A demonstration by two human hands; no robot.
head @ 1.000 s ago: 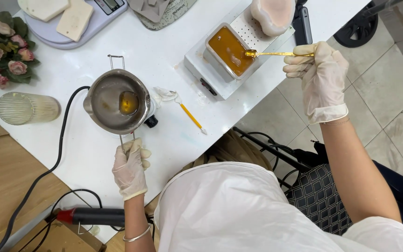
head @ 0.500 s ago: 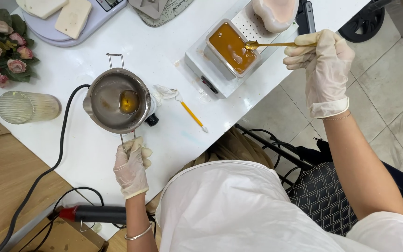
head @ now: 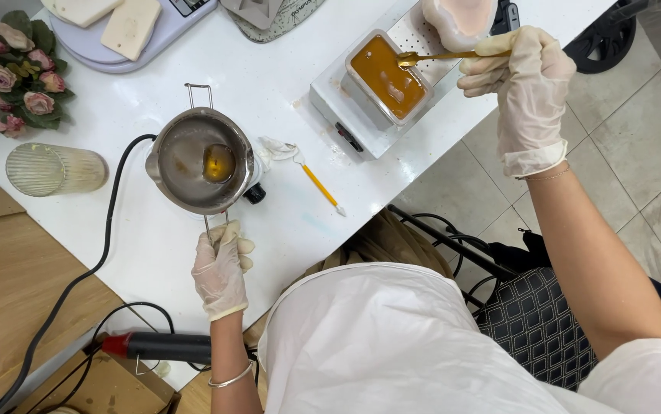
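Observation:
My gloved left hand (head: 221, 270) grips the wire handle of a steel melting pot (head: 200, 159) that sits on a small heater on the white table (head: 269, 84); a little amber liquid lies in the pot's bottom. My gloved right hand (head: 520, 84) holds a gold spoon (head: 441, 56) by its handle, with the bowl of the spoon over the far edge of a rectangular mould (head: 388, 75) full of amber liquid. The mould rests on a white scale (head: 361, 126).
A yellow stick (head: 319, 186) and crumpled tissue (head: 277, 149) lie right of the pot. A ribbed glass (head: 54, 170) lies at the left, pink flowers (head: 8, 73) behind it. A pale block scale (head: 127, 31), a pinkish mould (head: 460, 17), black cable (head: 108, 230) and heat tool (head: 165, 346) surround.
My right hand has raised the spoon out of the amber liquid and carried it toward the mould's far edge. The left hand stays on the pot handle.

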